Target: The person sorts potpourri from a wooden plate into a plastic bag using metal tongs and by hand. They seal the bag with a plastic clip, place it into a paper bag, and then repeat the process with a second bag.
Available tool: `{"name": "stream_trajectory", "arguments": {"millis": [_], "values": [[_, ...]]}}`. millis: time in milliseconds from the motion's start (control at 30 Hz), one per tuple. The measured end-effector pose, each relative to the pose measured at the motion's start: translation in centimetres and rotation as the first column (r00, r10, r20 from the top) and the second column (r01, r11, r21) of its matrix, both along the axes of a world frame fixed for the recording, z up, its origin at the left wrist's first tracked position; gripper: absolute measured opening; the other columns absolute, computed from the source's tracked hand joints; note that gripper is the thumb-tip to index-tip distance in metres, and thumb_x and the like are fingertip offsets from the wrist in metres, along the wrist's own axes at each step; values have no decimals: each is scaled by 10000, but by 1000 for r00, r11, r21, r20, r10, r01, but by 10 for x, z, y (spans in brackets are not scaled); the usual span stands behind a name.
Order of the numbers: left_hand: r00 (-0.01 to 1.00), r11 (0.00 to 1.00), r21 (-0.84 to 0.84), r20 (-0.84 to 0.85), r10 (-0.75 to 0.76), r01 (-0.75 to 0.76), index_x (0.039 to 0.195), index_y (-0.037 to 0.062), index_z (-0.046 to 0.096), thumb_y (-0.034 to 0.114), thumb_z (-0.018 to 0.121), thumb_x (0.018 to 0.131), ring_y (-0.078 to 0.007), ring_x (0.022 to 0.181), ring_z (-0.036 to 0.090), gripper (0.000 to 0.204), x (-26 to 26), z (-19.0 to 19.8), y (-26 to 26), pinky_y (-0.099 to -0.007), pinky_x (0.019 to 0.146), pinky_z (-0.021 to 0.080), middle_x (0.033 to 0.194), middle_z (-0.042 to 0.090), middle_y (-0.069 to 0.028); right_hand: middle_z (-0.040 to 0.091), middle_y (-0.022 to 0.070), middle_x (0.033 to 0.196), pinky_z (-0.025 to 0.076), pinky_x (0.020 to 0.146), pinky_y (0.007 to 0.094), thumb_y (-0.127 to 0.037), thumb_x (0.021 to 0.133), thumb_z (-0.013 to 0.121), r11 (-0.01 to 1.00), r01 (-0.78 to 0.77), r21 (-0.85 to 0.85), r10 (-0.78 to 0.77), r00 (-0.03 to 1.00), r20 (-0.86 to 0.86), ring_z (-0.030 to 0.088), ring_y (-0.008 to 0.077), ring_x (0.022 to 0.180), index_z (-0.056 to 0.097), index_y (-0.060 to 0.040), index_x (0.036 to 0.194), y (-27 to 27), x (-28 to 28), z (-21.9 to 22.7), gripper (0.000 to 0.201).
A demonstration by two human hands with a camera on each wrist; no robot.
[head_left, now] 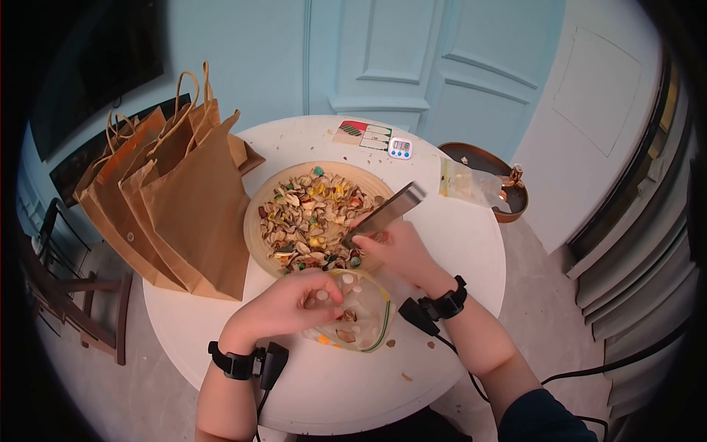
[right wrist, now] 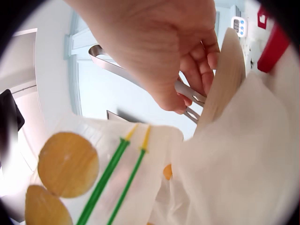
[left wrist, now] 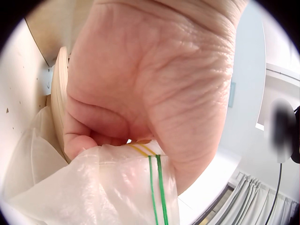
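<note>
Clear plastic zip bag (head_left: 361, 313), one, green-and-yellow seal stripes, a few pale pieces inside; sits directly under the left hand (head_left: 291, 306), whose fingers curl round and pinch its open rim. Right hand (head_left: 394, 247), just beyond the bag, grips one pair of metal tongs (head_left: 384, 214), tips down in one wooden bowl (head_left: 258, 221) of mixed dried shells. Three brown paper bags (head_left: 177, 199) stand left of the bowl; one timer (head_left: 399, 148) farther off.

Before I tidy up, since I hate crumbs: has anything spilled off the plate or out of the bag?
Yes, a little. A few loose bits lie on the bare white table beside the zip bag, and another sits nearer the table's front edge. The rest stays on the wooden plate.
</note>
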State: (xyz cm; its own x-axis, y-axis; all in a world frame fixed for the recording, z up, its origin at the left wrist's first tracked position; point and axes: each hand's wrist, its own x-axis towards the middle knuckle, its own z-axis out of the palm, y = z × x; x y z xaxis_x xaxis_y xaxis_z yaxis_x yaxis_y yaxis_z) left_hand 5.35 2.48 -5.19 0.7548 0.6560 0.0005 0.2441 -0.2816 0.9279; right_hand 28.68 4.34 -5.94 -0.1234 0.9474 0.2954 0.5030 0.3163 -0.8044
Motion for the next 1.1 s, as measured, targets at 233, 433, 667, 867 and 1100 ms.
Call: {"name": "stream_trajectory", "arguments": {"millis": [233,433,667,867,1100], "values": [[1000,1000,-13,14,2,-2,931,52,616,-5,606,835,-39,744,481,112,-1,-10,4,-186,620,374,898,571,24,652,31,960,482,777,247,-33,783,654,947,-322,0,285,836,-468,585,84,888,657,-74,1048,-39,16,55,268],[995,1000,-16,94,16,-14,924,52,607,38,579,814,-46,652,430,114,1,-13,4,-196,565,342,803,506,28,657,21,934,467,754,222,-27,732,695,946,-294,-140,275,951,-140,575,69,866,654,-67,1064,-42,13,61,336],[997,992,-124,71,36,-27,930,29,612,-44,562,833,-58,821,522,131,4,-1,-2,-197,689,412,921,573,0,677,54,903,472,742,264,-190,769,713,996,-66,-64,68,997,27,600,113,812,638,-58,1085,-15,35,32,351],[998,995,-94,63,24,-18,928,35,601,-26,554,838,-45,746,494,119,2,-5,1,-190,627,382,865,553,14,676,91,865,481,732,285,-219,788,677,988,-138,-64,140,990,32,615,155,787,634,-40,1076,-1,37,5,342],[998,996,-86,64,11,-6,916,43,590,9,565,850,-27,681,467,78,2,-6,2,-186,576,361,835,533,30,671,111,833,490,726,293,-204,827,634,1000,5,-13,-4,998,60,619,174,751,632,-15,1063,3,33,3,303]]}}
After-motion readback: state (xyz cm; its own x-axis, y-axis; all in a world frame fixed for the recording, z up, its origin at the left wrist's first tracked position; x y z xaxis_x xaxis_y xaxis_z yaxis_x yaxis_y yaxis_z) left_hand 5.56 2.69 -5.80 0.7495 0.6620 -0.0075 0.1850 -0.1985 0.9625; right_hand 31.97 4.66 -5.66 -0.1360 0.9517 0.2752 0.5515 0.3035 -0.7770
